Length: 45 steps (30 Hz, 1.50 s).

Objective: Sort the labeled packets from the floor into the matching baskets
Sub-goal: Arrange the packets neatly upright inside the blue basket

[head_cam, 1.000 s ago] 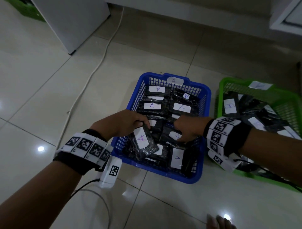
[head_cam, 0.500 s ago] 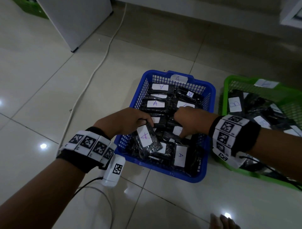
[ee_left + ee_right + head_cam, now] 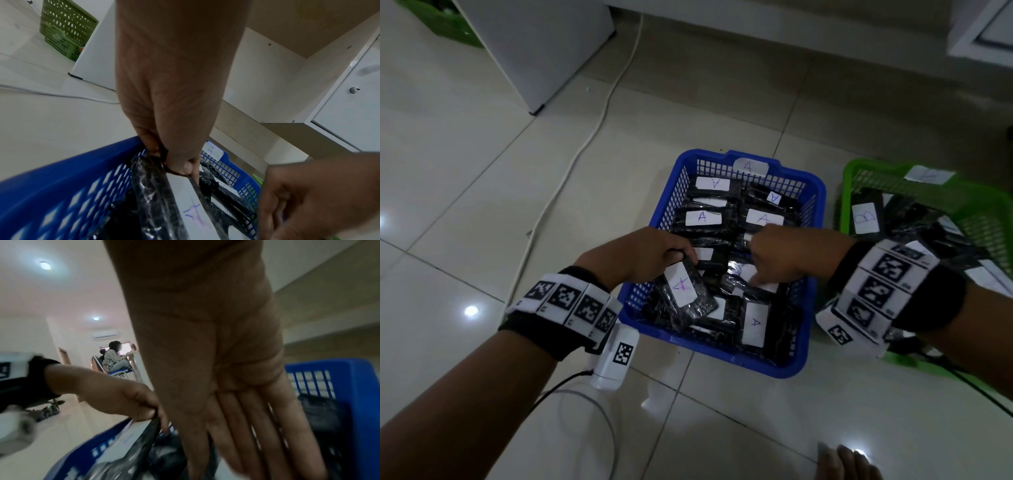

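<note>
A blue basket (image 3: pixel 816 192) tagged A stands on the tiled floor, full of black plastic packets with white A labels. My left hand (image 3: pixel 654 253) pinches the top end of one such packet (image 3: pixel 683 291) over the basket's near left side; the left wrist view shows thumb and fingers clamped on that packet (image 3: pixel 164 194). My right hand (image 3: pixel 780 257) reaches down among the packets in the basket's middle with its fingers (image 3: pixel 236 434) held straight and together, holding nothing. A green basket (image 3: pixel 859 174) to the right holds packets labeled B.
A white cable (image 3: pixel 585 137) runs across the floor left of the blue basket. A white cabinet corner (image 3: pixel 534 51) stands at the back left, with another green basket (image 3: pixel 65 27) behind it. White furniture lines the back wall. A foot (image 3: pixel 842 462) shows at the bottom edge.
The left hand still holds the same packet at the basket's near left. The right hand has shifted slightly within the basket, and its fingers now point down among the packets.
</note>
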Tool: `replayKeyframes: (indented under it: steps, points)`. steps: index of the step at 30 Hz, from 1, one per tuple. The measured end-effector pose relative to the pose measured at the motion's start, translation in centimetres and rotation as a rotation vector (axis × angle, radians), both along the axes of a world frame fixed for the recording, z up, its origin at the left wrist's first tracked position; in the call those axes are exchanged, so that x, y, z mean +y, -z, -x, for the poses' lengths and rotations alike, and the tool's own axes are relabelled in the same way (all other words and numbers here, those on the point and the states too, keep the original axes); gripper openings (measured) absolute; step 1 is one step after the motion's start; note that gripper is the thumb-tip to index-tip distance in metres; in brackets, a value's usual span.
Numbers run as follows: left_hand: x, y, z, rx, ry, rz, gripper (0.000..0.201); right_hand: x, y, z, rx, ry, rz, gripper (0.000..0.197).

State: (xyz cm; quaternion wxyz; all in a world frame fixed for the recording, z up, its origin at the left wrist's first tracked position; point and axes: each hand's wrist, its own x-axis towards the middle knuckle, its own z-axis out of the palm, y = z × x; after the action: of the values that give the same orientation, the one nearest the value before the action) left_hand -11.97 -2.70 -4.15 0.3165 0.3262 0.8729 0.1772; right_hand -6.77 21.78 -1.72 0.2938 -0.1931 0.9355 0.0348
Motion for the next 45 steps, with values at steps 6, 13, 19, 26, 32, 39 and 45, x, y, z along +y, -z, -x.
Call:
replayKeyframes:
  steps: [6,13,19,26,32,39,45]
  points:
    - [0.2,0.0,0.2,-0.007,-0.001,0.047,0.029,0.2,2.6,-2.0,-0.160,0.006,0.048,0.055]
    - [0.4,-0.6,0.1,-0.011,0.014,0.054,0.029,1.1,3.4,-1.2,-0.330,0.189,0.171,0.054]
    - [0.5,-1.0,-0.2,-0.007,0.008,0.038,0.029,1.6,3.4,0.2,-0.331,0.217,0.140,0.049]
    - [0.7,-1.1,-0.2,-0.003,0.001,0.016,0.028,3.8,2.5,2.0,0.031,0.286,0.247,0.020]
    - [0.7,-1.0,-0.1,0.004,0.013,0.011,0.029,3.3,1.8,0.7,0.210,0.111,0.135,0.041]
    - [0.5,-0.7,0.2,0.010,0.023,0.002,0.028,1.9,2.7,-0.2,0.172,-0.009,-0.011,0.068]
    - [0.3,-0.5,0.3,-0.016,0.008,-0.024,0.029,1.3,2.3,-0.2,0.207,-0.035,-0.081,0.048]
